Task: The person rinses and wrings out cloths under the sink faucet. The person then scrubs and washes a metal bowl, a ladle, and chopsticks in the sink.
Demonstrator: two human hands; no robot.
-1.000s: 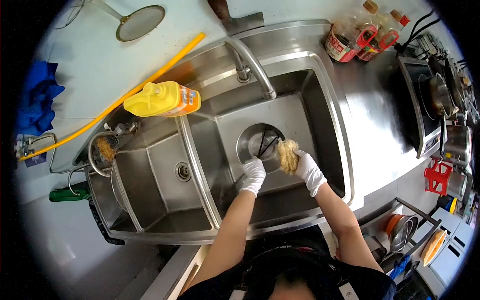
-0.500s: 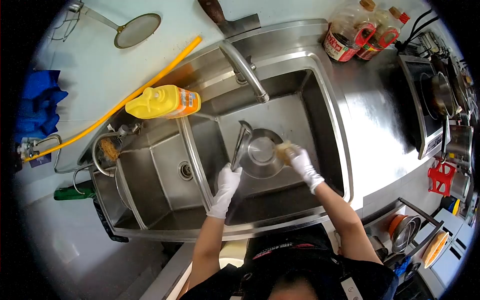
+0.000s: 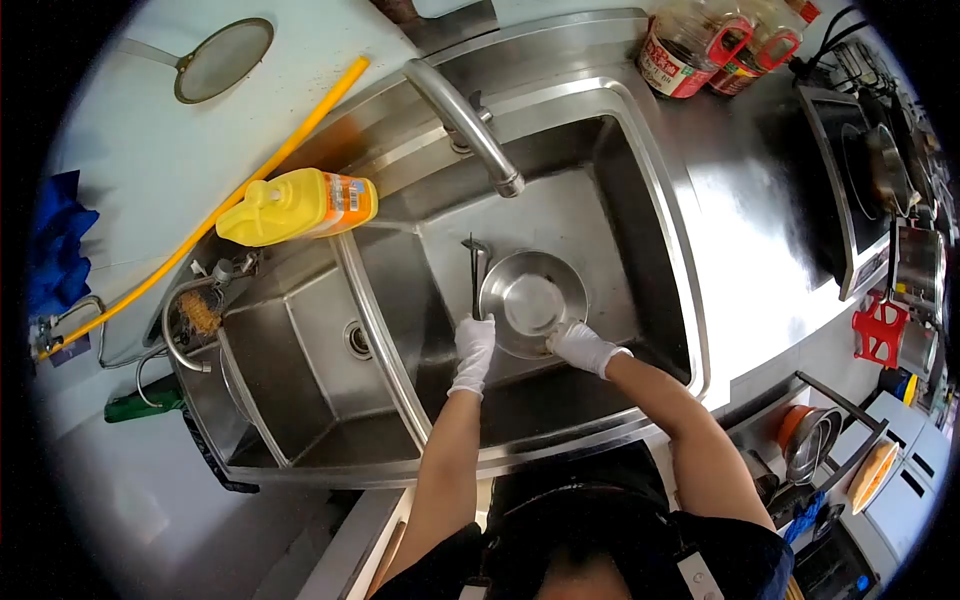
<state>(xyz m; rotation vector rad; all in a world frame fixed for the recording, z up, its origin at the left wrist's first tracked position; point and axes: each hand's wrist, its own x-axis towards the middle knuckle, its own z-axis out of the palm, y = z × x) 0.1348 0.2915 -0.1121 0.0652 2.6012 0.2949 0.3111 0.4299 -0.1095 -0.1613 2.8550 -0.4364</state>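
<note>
A round steel bowl [image 3: 535,275] sits on the floor of the large sink basin [image 3: 590,200]. My left hand [image 3: 475,350], in a white glove, is closed at the bowl's left side around a long metal utensil [image 3: 475,275] with a bent, hooked end pointing away from me. My right hand [image 3: 585,348], also white-gloved, is closed at the bowl's near right rim. A sliver of a tan scrubbing pad [image 3: 550,342] shows at its fingertips, the rest hidden under the hand.
The faucet [image 3: 470,130] reaches over the basin. A yellow jug [image 3: 300,208] stands by the divider [image 3: 375,330], near a yellow hose [image 3: 280,160]. At left are a smaller basin [image 3: 310,330] and a tan scrubber [image 3: 200,312]. Sauce bottles [image 3: 680,50] stand at the back right.
My right hand and the scrubbing pad have moved left and toward me along the bowl, to its near rim. My left hand has shifted right. The whole view has shifted slightly.
</note>
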